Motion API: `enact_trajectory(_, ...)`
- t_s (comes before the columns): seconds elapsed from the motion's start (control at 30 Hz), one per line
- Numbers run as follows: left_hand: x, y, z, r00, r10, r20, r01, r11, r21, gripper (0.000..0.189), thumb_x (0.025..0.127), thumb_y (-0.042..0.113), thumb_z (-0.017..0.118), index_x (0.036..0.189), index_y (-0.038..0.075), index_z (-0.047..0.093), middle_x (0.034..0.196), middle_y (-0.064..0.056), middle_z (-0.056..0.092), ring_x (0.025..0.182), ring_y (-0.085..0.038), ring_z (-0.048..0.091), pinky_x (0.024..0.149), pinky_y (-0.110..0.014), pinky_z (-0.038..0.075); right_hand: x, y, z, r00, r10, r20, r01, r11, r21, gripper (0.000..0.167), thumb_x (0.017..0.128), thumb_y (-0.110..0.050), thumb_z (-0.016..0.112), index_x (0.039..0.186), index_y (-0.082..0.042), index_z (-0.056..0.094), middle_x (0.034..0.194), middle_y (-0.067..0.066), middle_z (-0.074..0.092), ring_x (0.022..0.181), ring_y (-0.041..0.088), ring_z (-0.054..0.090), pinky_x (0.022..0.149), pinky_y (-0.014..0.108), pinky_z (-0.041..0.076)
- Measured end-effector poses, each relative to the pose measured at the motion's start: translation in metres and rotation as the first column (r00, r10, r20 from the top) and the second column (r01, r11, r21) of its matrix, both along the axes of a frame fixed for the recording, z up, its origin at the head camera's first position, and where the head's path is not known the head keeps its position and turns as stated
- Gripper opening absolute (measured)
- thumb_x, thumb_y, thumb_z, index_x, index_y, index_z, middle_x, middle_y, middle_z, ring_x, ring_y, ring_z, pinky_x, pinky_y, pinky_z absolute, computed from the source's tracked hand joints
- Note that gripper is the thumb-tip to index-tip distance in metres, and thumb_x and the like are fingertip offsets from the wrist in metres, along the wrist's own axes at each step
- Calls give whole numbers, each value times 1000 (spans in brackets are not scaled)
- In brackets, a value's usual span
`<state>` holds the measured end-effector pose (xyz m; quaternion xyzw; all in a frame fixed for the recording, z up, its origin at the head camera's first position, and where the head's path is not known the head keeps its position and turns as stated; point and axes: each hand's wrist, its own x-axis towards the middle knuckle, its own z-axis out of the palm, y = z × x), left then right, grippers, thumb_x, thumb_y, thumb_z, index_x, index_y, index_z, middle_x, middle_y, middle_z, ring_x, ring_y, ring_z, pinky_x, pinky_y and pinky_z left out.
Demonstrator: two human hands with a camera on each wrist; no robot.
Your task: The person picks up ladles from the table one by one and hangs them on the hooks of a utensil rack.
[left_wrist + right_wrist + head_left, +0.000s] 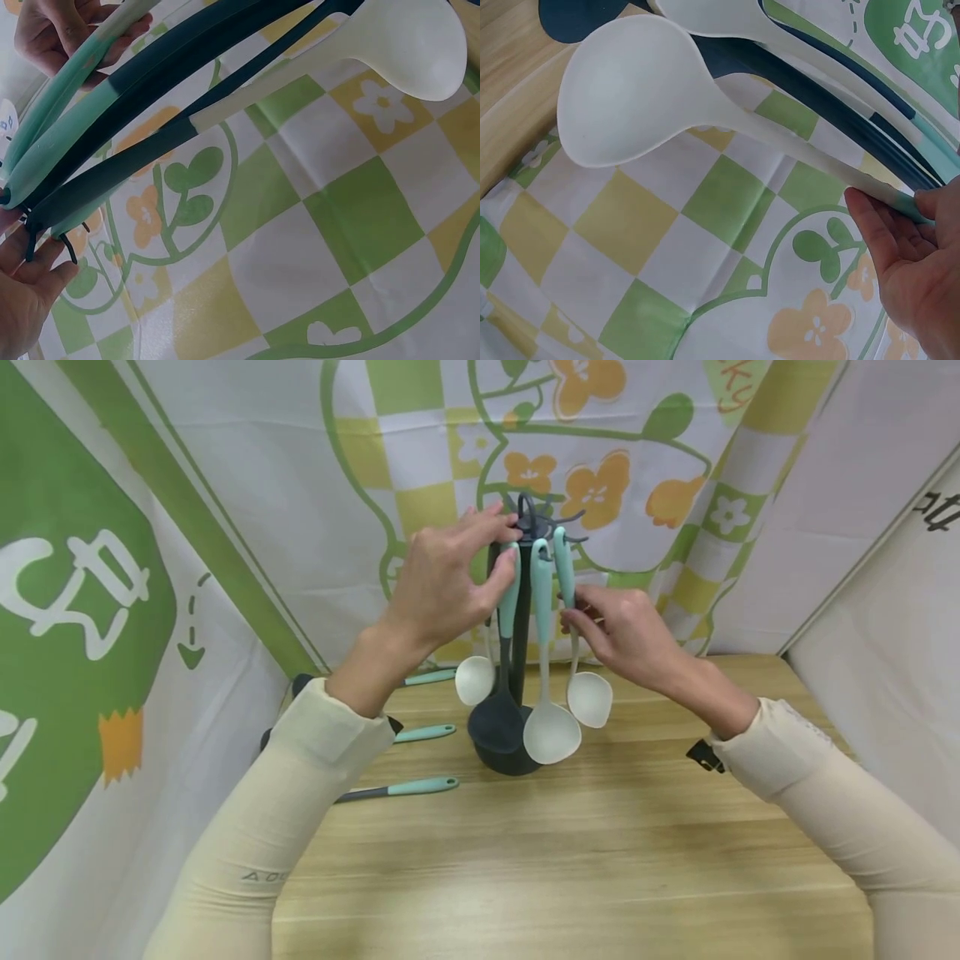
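A dark utensil stand [510, 763] with a ring top and hooks stands upright near the back of the table. My left hand [442, 581] grips its top, fingers among the hooks, thumb by the teal handle of a dark ladle [495, 725]. At the right side of the stand, my right hand [633, 631] pinches the teal-handled white ladle [590, 700] low on its handle; the bowl [634, 90] hangs down. Between the two hands hangs another white ladle [552, 735]. A white-headed utensil [475, 681] hangs on the left, its handle partly hidden by my left hand.
Three teal-handled utensils lie on the wooden table [570, 860] at the left: a near one [423, 786], a middle one [425, 733] and a far one [431, 677]. My left sleeve hides their other ends. A printed cloth [420, 460] hangs close behind the stand.
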<state>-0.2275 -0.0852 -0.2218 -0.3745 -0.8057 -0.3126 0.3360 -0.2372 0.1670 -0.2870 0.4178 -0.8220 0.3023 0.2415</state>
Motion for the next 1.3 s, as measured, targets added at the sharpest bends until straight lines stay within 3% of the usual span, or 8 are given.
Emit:
enact_trajectory(0.2,0,-1,-1,1000,3,-22,-4,1000,-27,24,102,10,62,115,-5,74,123,-19,76,134,-34,64,121,-32,40,1,0,2,999,14,42,-15,1000,9,8,103,0,67,104,5,72,92,15,78,79,26,78,66,37,66)
enact_trajectory(0.47,4,-3,1,999,36,17,-35,995,-99,28,106,17,60,123,-2,71,135,-17,71,141,-30,57,122,-36,42,5,2,7,997,-70,44,66,993,94,15,105,-9,67,110,5,71,96,17,78,85,29,78,68,41,66)
enact_trajectory(0.63,7,-5,5,997,65,37,-58,983,-175,32,108,22,58,130,0,69,145,-17,65,145,-31,54,122,-38,41,10,6,9,992,-119,-46,124,981,148,25,103,-14,72,120,4,70,98,16,79,85,30,79,67,47,64)
enact_trajectory(0.73,9,-6,7,996,79,45,-68,977,-200,33,108,22,58,131,1,69,149,-17,61,146,-30,53,122,-39,41,13,10,12,983,-134,-124,153,975,160,29,101,-15,74,125,2,69,99,14,79,81,29,78,58,45,59)
enact_trajectory(0.93,16,-12,7,995,97,34,-89,978,-189,36,107,25,61,134,3,68,152,-14,60,140,-31,59,108,-44,56,22,17,19,956,-143,-256,185,972,145,31,97,-16,78,122,1,72,101,15,77,72,30,73,51,43,53)
enact_trajectory(1.1,22,-24,9,993,121,16,-116,977,-178,39,106,27,63,137,5,67,153,-10,60,136,-31,62,106,-46,57,27,21,27,929,-148,-339,198,973,116,38,97,-18,78,126,4,71,112,21,73,93,38,73,72,53,61)
enact_trajectory(1.2,25,-33,7,991,131,-28,-134,975,-175,40,105,26,64,137,3,67,150,-12,62,138,-31,61,111,-47,53,30,21,34,920,-146,-364,191,978,89,40,98,-19,76,128,6,69,117,24,71,105,41,70,87,57,60)
enact_trajectory(1.3,27,-45,1,985,152,-80,-163,973,-166,40,104,24,65,137,2,67,143,-16,67,132,-33,65,107,-50,56,33,21,40,917,-137,-374,165,985,43,42,96,-16,76,130,6,68,121,25,71,110,42,68,93,57,59)
